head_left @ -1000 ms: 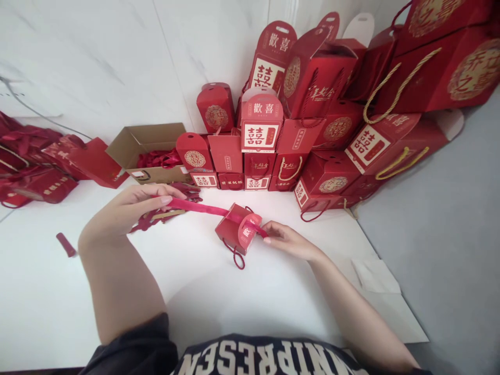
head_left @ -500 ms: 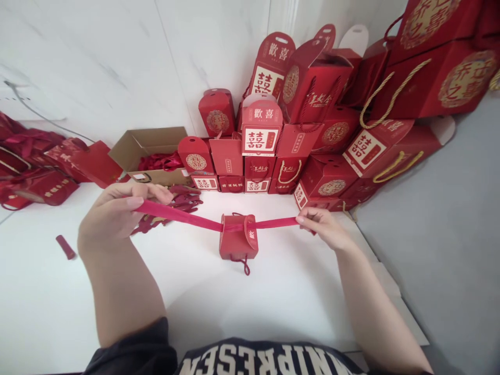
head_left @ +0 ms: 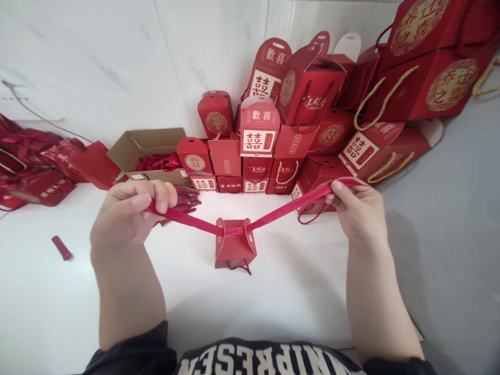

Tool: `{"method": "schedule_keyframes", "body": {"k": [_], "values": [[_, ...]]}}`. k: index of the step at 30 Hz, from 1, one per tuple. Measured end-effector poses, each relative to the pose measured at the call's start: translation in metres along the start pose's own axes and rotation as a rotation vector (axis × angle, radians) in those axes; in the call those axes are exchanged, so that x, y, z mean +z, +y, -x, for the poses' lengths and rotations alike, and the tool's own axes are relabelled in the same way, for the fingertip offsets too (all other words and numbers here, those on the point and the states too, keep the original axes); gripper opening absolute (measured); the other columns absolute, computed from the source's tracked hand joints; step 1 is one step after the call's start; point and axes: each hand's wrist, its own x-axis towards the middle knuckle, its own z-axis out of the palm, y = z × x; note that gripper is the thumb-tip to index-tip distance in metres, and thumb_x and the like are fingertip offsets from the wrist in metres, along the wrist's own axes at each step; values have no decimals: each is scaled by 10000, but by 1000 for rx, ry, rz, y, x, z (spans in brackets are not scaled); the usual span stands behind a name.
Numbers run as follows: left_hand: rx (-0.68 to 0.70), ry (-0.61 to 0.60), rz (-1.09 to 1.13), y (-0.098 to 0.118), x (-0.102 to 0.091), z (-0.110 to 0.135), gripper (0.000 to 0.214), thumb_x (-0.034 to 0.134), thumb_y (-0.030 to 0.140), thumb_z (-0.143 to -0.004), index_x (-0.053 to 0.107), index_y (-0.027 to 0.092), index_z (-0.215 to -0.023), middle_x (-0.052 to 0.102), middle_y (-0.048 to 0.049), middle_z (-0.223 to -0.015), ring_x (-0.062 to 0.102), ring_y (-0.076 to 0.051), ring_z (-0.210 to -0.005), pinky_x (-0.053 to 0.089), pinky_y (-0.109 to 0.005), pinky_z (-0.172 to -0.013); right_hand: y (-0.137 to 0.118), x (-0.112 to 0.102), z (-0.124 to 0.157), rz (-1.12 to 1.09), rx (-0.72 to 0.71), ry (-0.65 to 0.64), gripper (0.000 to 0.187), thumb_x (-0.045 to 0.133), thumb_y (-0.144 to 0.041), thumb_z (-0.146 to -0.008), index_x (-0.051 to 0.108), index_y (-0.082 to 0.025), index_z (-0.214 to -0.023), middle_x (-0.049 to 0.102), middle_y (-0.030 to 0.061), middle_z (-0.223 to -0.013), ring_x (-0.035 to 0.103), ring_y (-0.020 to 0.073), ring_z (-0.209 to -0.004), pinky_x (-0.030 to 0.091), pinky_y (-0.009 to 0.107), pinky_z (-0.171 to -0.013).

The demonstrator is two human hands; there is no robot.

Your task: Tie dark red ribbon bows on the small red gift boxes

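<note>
A small red gift box (head_left: 235, 250) stands upright on the white table (head_left: 273, 291) in front of me. A red ribbon (head_left: 285, 208) runs through the slots at its top and stretches out taut to both sides. My left hand (head_left: 127, 213) is closed on the left end of the ribbon, left of the box and slightly above it. My right hand (head_left: 357, 208) pinches the right end, raised to the right of the box. A thin red cord loop (head_left: 241, 267) hangs at the box's base.
A stack of red gift boxes and bags (head_left: 312, 114) fills the back right against the white wall. An open cardboard box (head_left: 150, 153) with red ribbons sits at back left. Flat red bags (head_left: 42, 166) lie at far left. A small red roll (head_left: 61, 248) lies on the table.
Both hands drew the ribbon through the box top and pulled apart. My right hand moved right and up; the box turned to stand square to me.
</note>
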Motion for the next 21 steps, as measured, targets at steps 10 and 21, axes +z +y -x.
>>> {"method": "schedule_keyframes", "body": {"k": [10,21], "values": [[-141,-55,-234,-15,56,2,111,771,272,-663,749,237,-766,702,-26,-768,632,-172,-687,503,-303,-605,-27,48,23,110,-95,-82,167,664,-374,-833,628,-223,-772,600,-5,-618,583,129,-537,506,273,-529],[-330,-102,-271,-47,101,-3,267,762,382,-697,609,169,-748,663,-6,-655,583,-111,-545,451,-224,-513,-14,96,51,-29,220,-529,235,680,-412,-806,663,-178,-790,640,-9,-630,616,123,-577,524,266,-592]]}}
